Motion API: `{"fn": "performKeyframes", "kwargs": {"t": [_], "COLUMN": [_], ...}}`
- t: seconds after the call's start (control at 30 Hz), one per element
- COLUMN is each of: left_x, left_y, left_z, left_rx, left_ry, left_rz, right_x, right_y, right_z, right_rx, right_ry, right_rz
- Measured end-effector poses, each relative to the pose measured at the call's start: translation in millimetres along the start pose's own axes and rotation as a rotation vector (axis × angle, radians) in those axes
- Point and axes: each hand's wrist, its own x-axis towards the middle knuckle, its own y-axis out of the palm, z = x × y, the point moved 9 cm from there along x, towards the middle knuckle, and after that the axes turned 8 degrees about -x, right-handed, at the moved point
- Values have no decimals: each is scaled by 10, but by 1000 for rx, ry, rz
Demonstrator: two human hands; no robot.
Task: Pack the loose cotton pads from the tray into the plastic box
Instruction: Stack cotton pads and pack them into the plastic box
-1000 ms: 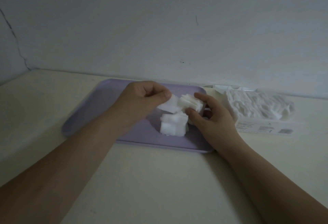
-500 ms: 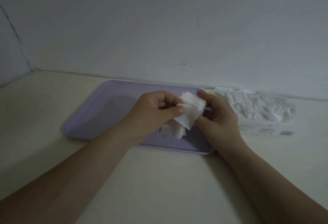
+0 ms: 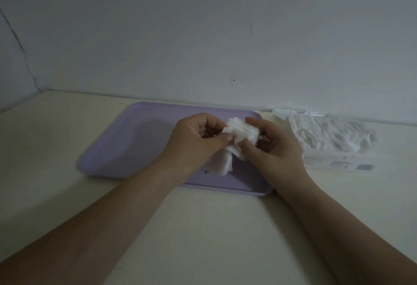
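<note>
Nearest you, your two bare forearms cross the cream table (image 3: pixel 203 235) and meet over the right half of the lilac tray (image 3: pixel 135 144). Between them you hold a fanned stack of cotton pads (image 3: pixel 242 134): thin white squares, soft-edged and unevenly lined up, their corners splayed. Your left hand (image 3: pixel 196 140) has its fingers curled, with thumb and forefinger pinching the left side of the stack. Your right hand (image 3: pixel 273 147) cups the stack from the right, its thumb on the front and its fingers curved behind. The stack is lifted off the tray.

Just below your hands, a smaller loose heap of pads (image 3: pixel 220 162) lies on the tray floor, partly covered by your left wrist. The tray's low rounded rim runs close to the table's near area, and its left half is bare lilac. The table surface to the left of the tray and in front of it is open.

Just beside the tray's right edge sits the clear plastic box (image 3: pixel 338 164), printed labels on its near wall. It is heaped above its rim with packed white pads (image 3: pixel 327 135). Its back touches or nearly touches the grey wall (image 3: pixel 203 36), where a thin crack (image 3: pixel 20 47) runs down the far left.
</note>
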Motion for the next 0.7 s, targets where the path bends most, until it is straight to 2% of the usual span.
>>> {"fn": "performKeyframes", "kwargs": {"t": [0.2,0.43,0.5,0.57,0.7], "left_x": [-15,33,104,125,37], "left_y": [11,-50,-131,-139,-12], "left_z": [-34,-24,-20,25,143], "left_rx": [38,113,208,380,651], "left_ry": [43,46,15,-32,-51], "left_rz": [-55,-42,19,157,376], "right_x": [-40,-42,-48,-58,-28], "right_y": [53,-26,-91,-114,-70], "right_z": [14,23,18,19,-40], "right_rx": [33,-50,-96,-156,-316], "right_ry": [58,47,45,52,58], "right_rz": [68,-50,-113,-136,-73]}}
